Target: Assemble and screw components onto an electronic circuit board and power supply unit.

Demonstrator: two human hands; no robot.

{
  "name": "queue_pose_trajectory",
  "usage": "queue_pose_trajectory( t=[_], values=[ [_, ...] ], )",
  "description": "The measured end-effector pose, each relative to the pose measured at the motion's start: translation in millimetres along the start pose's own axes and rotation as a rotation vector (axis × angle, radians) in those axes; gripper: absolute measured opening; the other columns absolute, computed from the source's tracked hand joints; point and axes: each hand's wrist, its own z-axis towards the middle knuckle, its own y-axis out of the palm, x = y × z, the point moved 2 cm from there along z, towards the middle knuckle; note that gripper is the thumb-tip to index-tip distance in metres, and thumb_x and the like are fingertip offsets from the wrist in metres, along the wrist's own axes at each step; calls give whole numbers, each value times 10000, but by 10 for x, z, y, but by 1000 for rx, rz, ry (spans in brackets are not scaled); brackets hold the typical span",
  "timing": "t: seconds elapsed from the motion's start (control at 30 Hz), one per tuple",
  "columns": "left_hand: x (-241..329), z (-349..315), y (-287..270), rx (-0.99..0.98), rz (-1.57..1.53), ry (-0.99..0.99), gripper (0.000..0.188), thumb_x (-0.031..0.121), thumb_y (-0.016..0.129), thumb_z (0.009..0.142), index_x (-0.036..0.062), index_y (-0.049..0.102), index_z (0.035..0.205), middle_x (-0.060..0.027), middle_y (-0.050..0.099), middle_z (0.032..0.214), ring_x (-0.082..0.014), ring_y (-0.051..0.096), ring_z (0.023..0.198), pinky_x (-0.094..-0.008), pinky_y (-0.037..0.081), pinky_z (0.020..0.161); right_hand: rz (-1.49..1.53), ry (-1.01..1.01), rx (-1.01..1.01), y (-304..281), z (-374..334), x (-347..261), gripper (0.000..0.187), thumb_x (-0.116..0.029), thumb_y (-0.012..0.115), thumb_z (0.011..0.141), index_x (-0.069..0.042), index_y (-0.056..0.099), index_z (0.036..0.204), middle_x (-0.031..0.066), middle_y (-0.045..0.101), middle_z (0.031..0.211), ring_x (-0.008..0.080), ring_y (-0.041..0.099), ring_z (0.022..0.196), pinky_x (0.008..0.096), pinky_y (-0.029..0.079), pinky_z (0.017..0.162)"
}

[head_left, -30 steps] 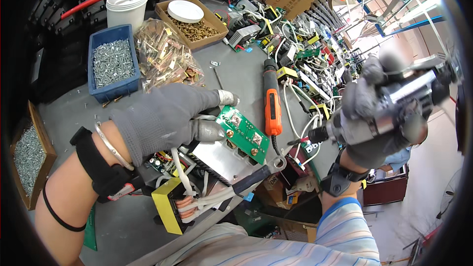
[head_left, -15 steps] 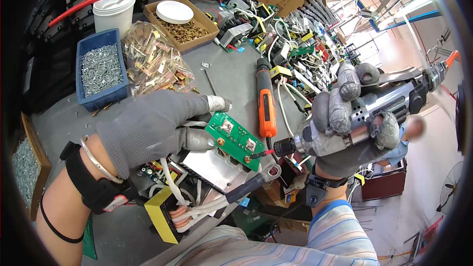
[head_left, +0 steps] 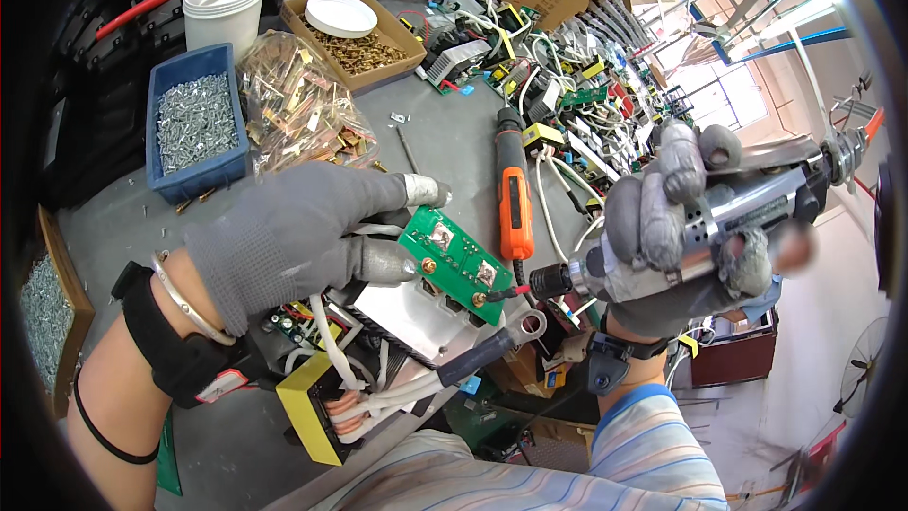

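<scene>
My left hand [head_left: 293,232], in a grey glove with taped fingertips, pinches the left edge of a green circuit board [head_left: 454,260] between thumb and fingers. The board is tilted above a silver metal heatsink [head_left: 402,317] with white wires around it. My right hand [head_left: 653,227], also gloved and taped, is wrapped round a silver air screwdriver [head_left: 747,213]. Its dark bit with a red sleeve meets the board's lower right brass screw [head_left: 479,300]. A second brass screw [head_left: 428,266] sits at the board's left. Below lie a yellow-sided transformer [head_left: 307,416] and a thick cable with a ring terminal [head_left: 492,345].
An orange and black electric screwdriver [head_left: 514,208] lies beyond the board. Farther back stand a blue bin of silver screws [head_left: 194,123], a bag of metal pieces [head_left: 303,109] and a carton of brass screws [head_left: 378,57]. Wired assemblies [head_left: 567,95] are heaped at the back right.
The view has shifted slightly. Both hands keep their grips, and the screwdriver bit stays at the board's lower right screw.
</scene>
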Motion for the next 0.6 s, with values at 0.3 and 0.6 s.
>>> queue_pose_trajectory(
  t=[0.3, 0.6],
  values=[
    [-15, 5, 7, 14, 2, 38, 611, 86, 738, 753, 59, 519, 1322, -96, 684, 1086, -128, 631, 966, -268, 494, 867, -5, 46, -60, 21, 25, -30, 547, -221, 643, 745, 35, 433, 1180, 104, 493, 916, 76, 466, 471, 232, 375, 377],
    [-43, 18, -9, 14, 157, 78, 588, 136, 735, 758, 79, 536, 1308, -106, 688, 1038, -140, 645, 930, -279, 500, 826, -71, 44, -31, 47, -24, -43, 590, -221, 645, 739, 39, 421, 1219, 128, 503, 955, 131, 504, 512, 277, 400, 396]
  ],
)
